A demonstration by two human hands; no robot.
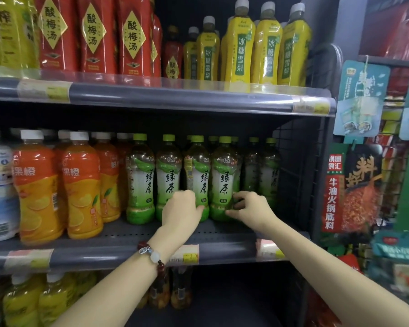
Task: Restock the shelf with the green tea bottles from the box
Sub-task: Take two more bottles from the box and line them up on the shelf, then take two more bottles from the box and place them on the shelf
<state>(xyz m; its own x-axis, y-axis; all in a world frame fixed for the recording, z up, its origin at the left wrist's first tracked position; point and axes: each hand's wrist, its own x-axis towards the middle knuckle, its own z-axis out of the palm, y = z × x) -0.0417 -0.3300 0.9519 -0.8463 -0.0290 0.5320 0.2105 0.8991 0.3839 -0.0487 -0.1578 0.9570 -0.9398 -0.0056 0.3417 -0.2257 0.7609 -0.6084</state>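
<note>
Several green tea bottles with green caps stand upright in a row on the middle shelf. My left hand wraps around the lower part of one front bottle. My right hand grips the base of the bottle beside it with fingertips and thumb. Two more green tea bottles stand to the left in the front row. Others stand farther back on the right. The box is not in view.
Orange juice bottles fill the shelf's left part. Red and yellow bottles stand on the shelf above. A wire mesh side panel closes the shelf on the right, with hanging packets beyond. Bottles stand on the lower shelf.
</note>
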